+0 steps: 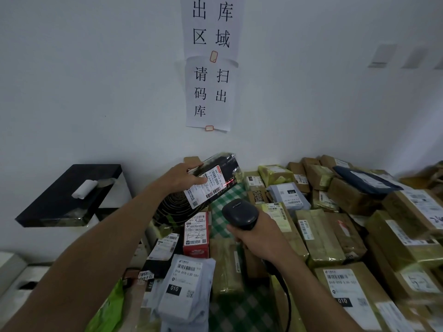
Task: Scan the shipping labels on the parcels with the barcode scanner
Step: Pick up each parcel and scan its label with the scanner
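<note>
L grip (pixel 183 179): parcel (pixel 212 188); R grip (pixel 260 236): scanner (pixel 239 213).

Your right hand (pixel 260 236) hides the handle of the barcode scanner (pixel 239 212). Above it, your left hand (pixel 185 177) covers part of the shipping label (pixel 211 186) on the parcel (pixel 225 167).

Wall sign (pixel 211 68), upper sheet (pixel 212 27): 出库区域 | lower sheet (pixel 211 92): 请扫码出库 | grey mailer (pixel 184 291) well below the sign: label 010 010 130 551, black patch 010 | brown box (pixel 347 291) below and right of the sign: label 010-010 130-551, patch 010 | black parcel (pixel 215 178) just below the sign: red lettering FOCUS, label print unreadable
</note>
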The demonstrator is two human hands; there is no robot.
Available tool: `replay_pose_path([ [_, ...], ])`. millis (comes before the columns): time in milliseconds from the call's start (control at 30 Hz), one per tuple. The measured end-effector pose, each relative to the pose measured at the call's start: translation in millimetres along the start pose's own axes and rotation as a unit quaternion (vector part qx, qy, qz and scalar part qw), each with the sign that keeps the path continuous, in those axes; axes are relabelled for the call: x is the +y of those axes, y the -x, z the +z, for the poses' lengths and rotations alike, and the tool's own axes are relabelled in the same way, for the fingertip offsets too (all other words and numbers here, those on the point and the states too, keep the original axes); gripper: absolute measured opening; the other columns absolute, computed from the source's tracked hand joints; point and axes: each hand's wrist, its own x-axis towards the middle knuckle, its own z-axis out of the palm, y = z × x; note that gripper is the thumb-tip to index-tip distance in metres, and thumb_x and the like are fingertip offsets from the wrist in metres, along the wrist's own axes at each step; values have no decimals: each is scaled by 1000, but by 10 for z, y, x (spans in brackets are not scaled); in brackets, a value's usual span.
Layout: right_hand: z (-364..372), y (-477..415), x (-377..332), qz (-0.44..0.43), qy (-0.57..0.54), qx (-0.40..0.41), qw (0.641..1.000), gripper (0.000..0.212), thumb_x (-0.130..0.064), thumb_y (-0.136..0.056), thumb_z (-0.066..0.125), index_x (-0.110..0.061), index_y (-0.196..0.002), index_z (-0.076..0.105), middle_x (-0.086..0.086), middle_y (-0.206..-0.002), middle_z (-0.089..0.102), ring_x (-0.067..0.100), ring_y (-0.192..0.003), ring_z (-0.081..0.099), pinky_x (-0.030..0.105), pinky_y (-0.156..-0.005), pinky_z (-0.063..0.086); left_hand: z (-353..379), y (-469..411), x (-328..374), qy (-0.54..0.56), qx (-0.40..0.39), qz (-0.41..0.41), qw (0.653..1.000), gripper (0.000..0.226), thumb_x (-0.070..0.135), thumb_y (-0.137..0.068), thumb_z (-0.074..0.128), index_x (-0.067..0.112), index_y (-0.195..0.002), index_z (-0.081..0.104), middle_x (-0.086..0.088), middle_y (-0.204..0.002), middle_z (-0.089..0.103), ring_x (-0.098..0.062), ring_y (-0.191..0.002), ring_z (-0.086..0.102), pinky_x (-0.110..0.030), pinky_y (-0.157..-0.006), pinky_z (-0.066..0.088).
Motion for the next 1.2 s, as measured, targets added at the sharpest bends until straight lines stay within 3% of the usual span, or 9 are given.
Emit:
replay_pose_path([
  [267,-8,-1,-2,2,-8,-11,1000,23,-32,-85,83,-35,-92,62,-13,-65,69,-6,-59,64,8,-51,41,26,-67,-42,-2,-6,-4,1000,64,42,-88,78,40,-147,53,3,-115,74,-13,-90,74,-32,-83,57],
  [433,-18,-22,21,5,-15,-13,1000,22,-34,-85,83,-36,-93,63,-14,-67,70,-5,-61,65,12,-55,44,52,-109,-57,2,-5,-9,1000,64,43,-88,78,40,-147,53,1,-116,74,-13,-90,74,-32,-82,57],
  [633,-64,-97,67,-1,-31,-9,999,21,-33,-85,83,-38,-92,63,-16,-73,70,-10,-67,64,7,-53,43,123,-96,14,38,-9,-11,999,64,37,-92,76,37,-150,49,2,-119,69,-10,-88,70,-26,-75,52],
  [800,-220,-299,160,55,-177,32,982,30,-29,-87,83,-27,-114,71,1,-91,77,10,-75,70,21,-62,53,350,-263,-31,211,8,-55,976,76,38,-88,81,36,-153,42,-3,-126,69,-23,-98,75,-40,-89,59],
  [900,-298,-515,263,97,-248,82,960,23,-27,-87,83,-32,-107,72,-4,-92,78,10,-76,70,25,-64,57,582,-477,-13,297,45,-75,951,86,55,-74,83,31,-147,46,-7,-124,73,-23,-97,76,-46,-92,60],
  [967,-336,-674,361,125,-259,93,953,23,-29,-87,83,-27,-108,74,-1,-84,77,14,-69,70,30,-62,55,771,-649,25,309,69,-83,945,92,63,-72,81,32,-150,43,-5,-128,70,-25,-104,73,-48,-97,57],
  [1100,-402,-975,566,154,-260,90,949,15,-28,-88,82,-25,-101,74,-1,-73,72,15,-58,67,27,-53,53,1122,-1083,88,289,119,-87,946,90,71,-75,75,38,-150,38,6,-129,66,-20,-112,67,-45,-102,55],
  [1200,-414,-1201,710,164,-251,78,951,10,-28,-88,82,-28,-95,74,-3,-71,71,14,-60,67,27,-56,56,1329,-1390,207,254,149,-77,953,71,46,-94,71,28,-154,36,6,-136,55,-17,-125,55,-39,-111,44],
])
